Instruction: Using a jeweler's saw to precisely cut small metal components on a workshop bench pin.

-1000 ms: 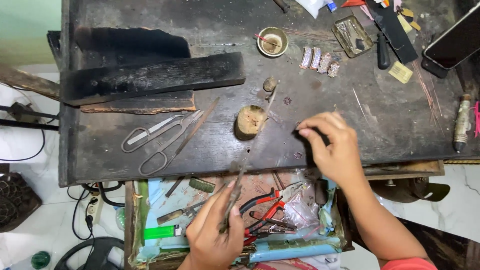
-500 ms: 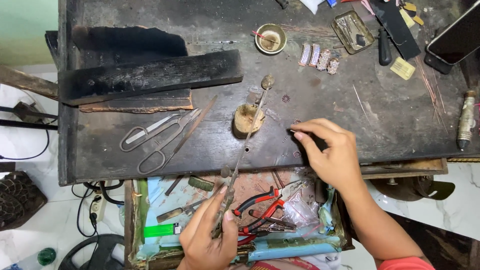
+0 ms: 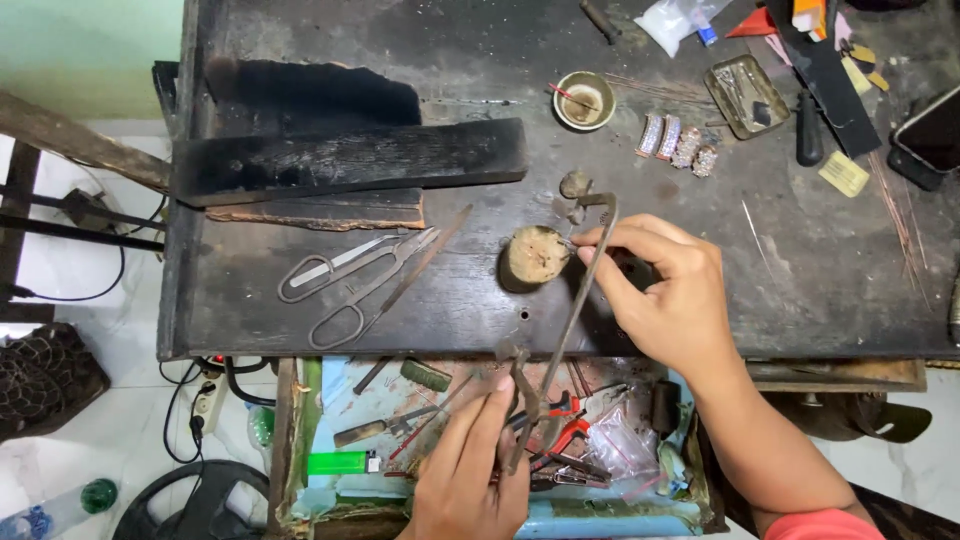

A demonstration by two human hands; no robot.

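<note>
My left hand [image 3: 468,470] grips the lower end of a thin rusty metal saw frame [image 3: 566,340] over the open drawer. The frame slants up to the right, and its hooked top end sits near my right hand's fingertips. My right hand [image 3: 665,290] rests on the dark workbench [image 3: 450,300], fingers pinched next to a small round wooden block [image 3: 532,257]. What the fingers pinch is too small to tell.
Large metal shears [image 3: 350,280] and a long black charred slab [image 3: 350,160] lie to the left. A small bowl [image 3: 585,100], silver jewellery strips [image 3: 676,142], a metal tray [image 3: 745,95] and a phone [image 3: 930,130] sit at the back right. The drawer [image 3: 400,430] holds pliers, files and a green lighter.
My right hand has shifted left to the wooden block. My left hand has swung the frame, so that its top end now reaches the right hand's fingers.
</note>
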